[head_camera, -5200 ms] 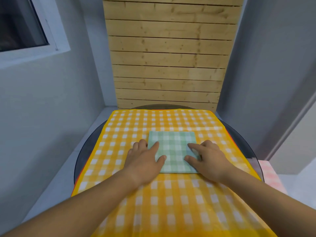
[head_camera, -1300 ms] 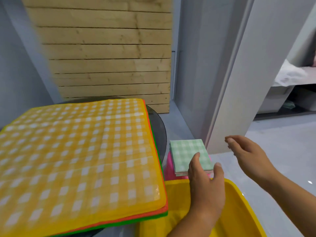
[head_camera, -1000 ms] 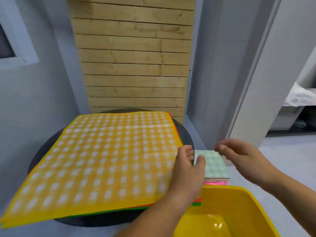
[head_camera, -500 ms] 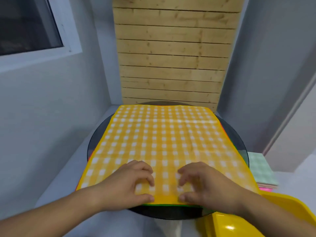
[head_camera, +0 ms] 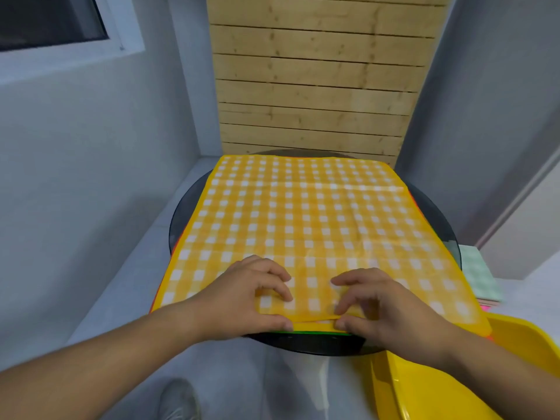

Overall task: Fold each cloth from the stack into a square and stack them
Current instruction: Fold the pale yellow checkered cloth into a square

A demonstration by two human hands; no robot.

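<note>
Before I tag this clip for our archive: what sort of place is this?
Probably a small indoor room, perhaps at home: a window upper left, a plank panel between grey walls, and a round table stacked with checked cloths beside a yellow tub.

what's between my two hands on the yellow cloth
Only the slightly lifted near edge of the yellow checked cloth, which the left hand and right hand pinch; the head view shows it.

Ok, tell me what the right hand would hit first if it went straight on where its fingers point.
Probably the left hand: the right hand points leftward along the near edge of the yellow-and-white checked cloth, only cloth between them.
</note>
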